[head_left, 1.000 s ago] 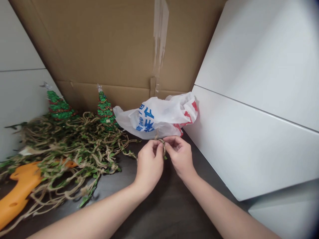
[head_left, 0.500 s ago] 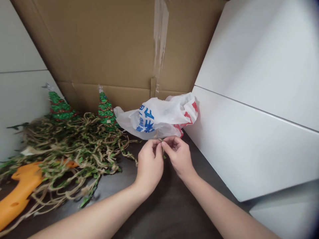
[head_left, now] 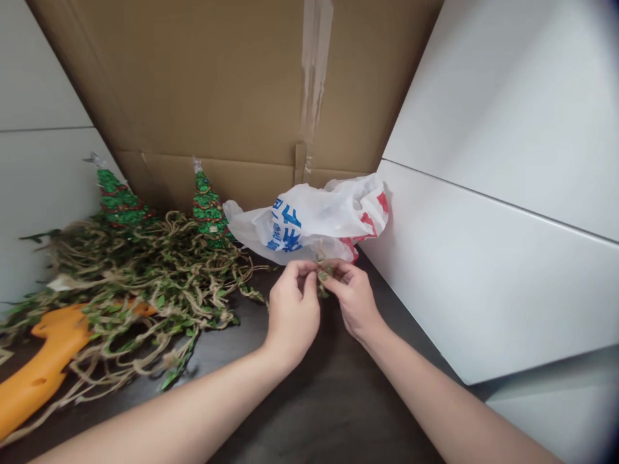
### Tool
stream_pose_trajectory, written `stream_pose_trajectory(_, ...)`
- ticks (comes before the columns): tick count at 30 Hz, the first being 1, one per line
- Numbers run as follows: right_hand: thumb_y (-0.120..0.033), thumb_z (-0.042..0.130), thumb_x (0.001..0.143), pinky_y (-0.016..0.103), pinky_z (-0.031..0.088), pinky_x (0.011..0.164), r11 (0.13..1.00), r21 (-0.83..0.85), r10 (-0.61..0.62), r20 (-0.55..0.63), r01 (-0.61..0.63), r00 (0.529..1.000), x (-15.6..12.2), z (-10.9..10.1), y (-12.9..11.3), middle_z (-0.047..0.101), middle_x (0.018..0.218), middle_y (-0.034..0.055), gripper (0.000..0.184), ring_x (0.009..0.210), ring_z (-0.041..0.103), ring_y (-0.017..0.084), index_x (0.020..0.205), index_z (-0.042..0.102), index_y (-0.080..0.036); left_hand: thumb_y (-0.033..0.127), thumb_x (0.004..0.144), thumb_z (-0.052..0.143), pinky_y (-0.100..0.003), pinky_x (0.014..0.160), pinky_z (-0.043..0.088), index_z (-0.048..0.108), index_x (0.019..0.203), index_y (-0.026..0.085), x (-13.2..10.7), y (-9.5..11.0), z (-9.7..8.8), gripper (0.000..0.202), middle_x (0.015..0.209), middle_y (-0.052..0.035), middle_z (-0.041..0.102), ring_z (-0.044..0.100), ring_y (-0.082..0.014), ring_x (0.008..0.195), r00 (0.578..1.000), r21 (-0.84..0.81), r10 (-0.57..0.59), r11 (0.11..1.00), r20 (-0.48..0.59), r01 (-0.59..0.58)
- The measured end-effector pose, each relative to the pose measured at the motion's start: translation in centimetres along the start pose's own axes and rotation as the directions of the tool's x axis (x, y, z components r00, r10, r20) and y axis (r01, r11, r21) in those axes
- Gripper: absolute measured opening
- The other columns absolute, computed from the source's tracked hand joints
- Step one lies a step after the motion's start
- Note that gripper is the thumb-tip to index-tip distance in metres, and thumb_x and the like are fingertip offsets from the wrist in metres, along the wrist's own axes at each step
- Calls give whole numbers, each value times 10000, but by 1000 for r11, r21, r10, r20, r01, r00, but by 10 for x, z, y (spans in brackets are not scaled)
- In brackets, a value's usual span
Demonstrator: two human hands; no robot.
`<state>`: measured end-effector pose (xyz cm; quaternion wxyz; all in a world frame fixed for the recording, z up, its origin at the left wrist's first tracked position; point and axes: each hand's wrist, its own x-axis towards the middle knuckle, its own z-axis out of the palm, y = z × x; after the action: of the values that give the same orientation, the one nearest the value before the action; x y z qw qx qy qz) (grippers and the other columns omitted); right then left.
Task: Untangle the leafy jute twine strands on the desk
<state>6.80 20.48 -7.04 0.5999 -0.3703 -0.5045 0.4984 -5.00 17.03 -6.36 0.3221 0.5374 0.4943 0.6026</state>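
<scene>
My left hand (head_left: 294, 316) and my right hand (head_left: 356, 301) meet above the dark table, thumbs and fingertips pinched together. Between them is a short piece of leafy twine (head_left: 322, 276), with green leaf bits and tan cord showing at the fingertips. Just behind lies a crumpled white plastic bag (head_left: 329, 216) with blue and red print. To the left spreads a tangled heap of leafy twine garland (head_left: 193, 283); one strand reaches close to my left hand.
Two green glittery toy Christmas trees (head_left: 207, 209) stand behind the heap. An orange handled tool (head_left: 60, 348) lies partly under the twine. A cardboard sheet (head_left: 217, 84) closes the back, and white panels (head_left: 507, 258) rise at both sides of the dark table (head_left: 329, 412).
My hands stay together at nearly the same spot. More of the leafy twine now shows at my right fingertips. The whole view has shifted slightly.
</scene>
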Motion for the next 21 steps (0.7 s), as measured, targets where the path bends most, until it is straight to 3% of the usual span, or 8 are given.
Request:
stream_pose_trajectory(7, -344, 872, 722, 359, 543, 817, 1000, -2, 8, -8, -8, 1000, 1, 2, 0, 782, 898, 57, 210, 883, 690, 223, 867, 810, -205, 195, 966, 622, -323, 856, 541, 675, 1022, 198, 0, 2, 1, 78, 1001, -50, 744, 704, -189, 918, 998, 14, -33, 999, -62, 34)
stream_pose_trajectory(21, -363, 799, 795, 335, 514, 694, 999, -51, -13, 12, 13, 1000, 1, 1, 1, 725, 792, 37, 166, 758, 638, 196, 823, 791, -199, 259, 948, 684, -329, 794, 534, 717, 990, 182, 0, 4, 0, 94, 976, -73, 762, 708, -205, 862, 997, 85, -53, 995, -62, 58)
